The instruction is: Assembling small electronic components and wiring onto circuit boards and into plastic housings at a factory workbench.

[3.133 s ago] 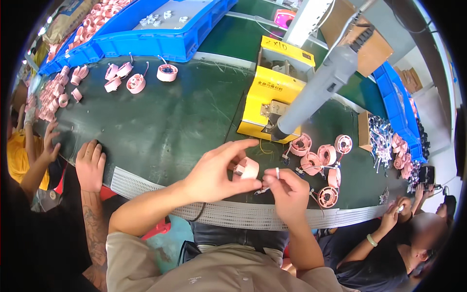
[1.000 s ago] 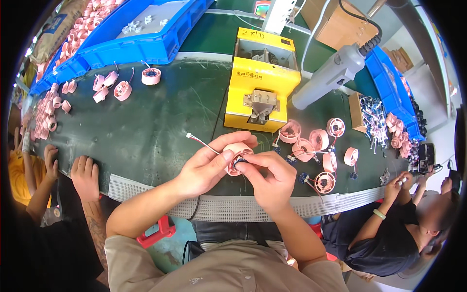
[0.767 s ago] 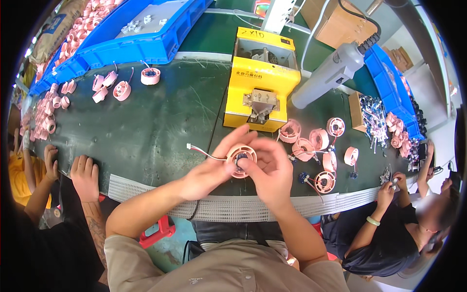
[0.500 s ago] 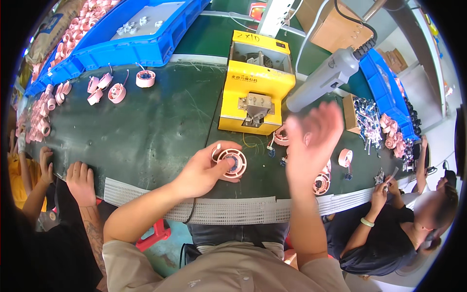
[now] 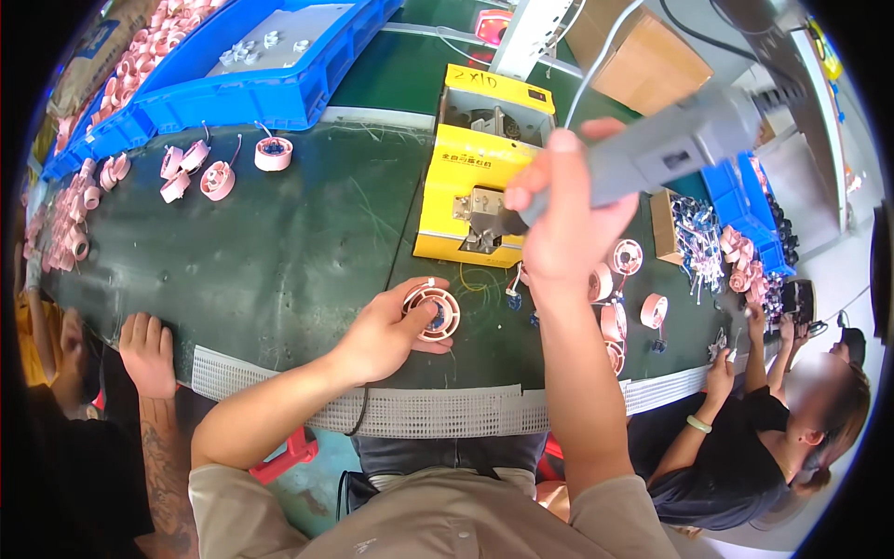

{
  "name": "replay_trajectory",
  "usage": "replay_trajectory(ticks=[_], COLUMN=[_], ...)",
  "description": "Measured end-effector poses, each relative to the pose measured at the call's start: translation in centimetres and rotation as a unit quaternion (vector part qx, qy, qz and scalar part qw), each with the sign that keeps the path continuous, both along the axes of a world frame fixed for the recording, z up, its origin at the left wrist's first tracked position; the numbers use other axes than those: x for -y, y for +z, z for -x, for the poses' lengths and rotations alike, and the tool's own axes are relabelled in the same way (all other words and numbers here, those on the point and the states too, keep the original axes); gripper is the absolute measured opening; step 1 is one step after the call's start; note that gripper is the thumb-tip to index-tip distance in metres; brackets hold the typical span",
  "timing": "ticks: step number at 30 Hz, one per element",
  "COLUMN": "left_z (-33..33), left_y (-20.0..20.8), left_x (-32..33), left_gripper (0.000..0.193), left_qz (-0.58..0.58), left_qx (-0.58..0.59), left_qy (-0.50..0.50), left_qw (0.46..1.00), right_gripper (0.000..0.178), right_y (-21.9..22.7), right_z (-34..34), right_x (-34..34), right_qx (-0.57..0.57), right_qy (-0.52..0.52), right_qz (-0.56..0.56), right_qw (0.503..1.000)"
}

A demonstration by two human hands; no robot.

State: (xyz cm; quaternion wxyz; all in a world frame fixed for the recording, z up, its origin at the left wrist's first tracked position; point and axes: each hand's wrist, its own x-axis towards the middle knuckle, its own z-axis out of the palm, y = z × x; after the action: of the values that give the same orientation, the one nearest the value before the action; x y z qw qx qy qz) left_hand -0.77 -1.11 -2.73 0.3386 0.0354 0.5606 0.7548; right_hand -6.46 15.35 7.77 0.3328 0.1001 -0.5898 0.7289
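My left hand (image 5: 377, 334) is closed around a round pink plastic housing (image 5: 453, 313) above the near part of the green table. Its thumb lies on a small blue circuit board (image 5: 434, 320) inside the ring. My right hand (image 5: 570, 238) grips a grey electric screwdriver (image 5: 666, 144), tilted so that its front end points down and left. That front end is by the metal outlet (image 5: 486, 212) of the yellow screw feeder (image 5: 442, 177). Whether it touches the outlet, I cannot tell.
Several pink housings (image 5: 655, 311) lie right of my right forearm, others (image 5: 218, 180) at the far left. A blue bin (image 5: 279, 98) stands at the back left. A small carton (image 5: 665, 228) and wired parts (image 5: 698, 242) are at the right. People sit on both sides.
My right hand has closed on the electric screwdriver and swung its front end left and down to the feeder's outlet. My left hand stays nearly in place with the pink housing.
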Motion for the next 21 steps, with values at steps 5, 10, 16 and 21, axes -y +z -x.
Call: replay_trajectory(ticks=[5,10,16,21], left_z=[-0.2,-0.1,-0.2,-0.3], left_y=[0.0,-0.2,0.0,0.1], left_x=[-0.1,-0.2,-0.4,-0.4], left_gripper=[0.034,0.036,0.033,0.032], left_qz=[0.006,0.003,0.004,-0.006], left_qx=[-0.013,-0.010,-0.026,-0.023], left_qy=[0.010,0.014,0.022,0.026], left_qw=[1.000,1.000,0.999,0.999], right_gripper=[0.020,0.037,0.039,0.039], right_y=[-2.2,-1.3,-2.5,-3.9], right_z=[1.1,-1.2,-4.8,-5.7], right_x=[-0.2,1.0,1.9,2.2], right_qx=[-0.004,0.025,0.032,0.041], right_qy=[-0.055,-0.011,0.082,0.087], right_qz=[-0.122,-0.055,0.040,-0.072], right_qw=[0.991,0.998,0.995,0.993])
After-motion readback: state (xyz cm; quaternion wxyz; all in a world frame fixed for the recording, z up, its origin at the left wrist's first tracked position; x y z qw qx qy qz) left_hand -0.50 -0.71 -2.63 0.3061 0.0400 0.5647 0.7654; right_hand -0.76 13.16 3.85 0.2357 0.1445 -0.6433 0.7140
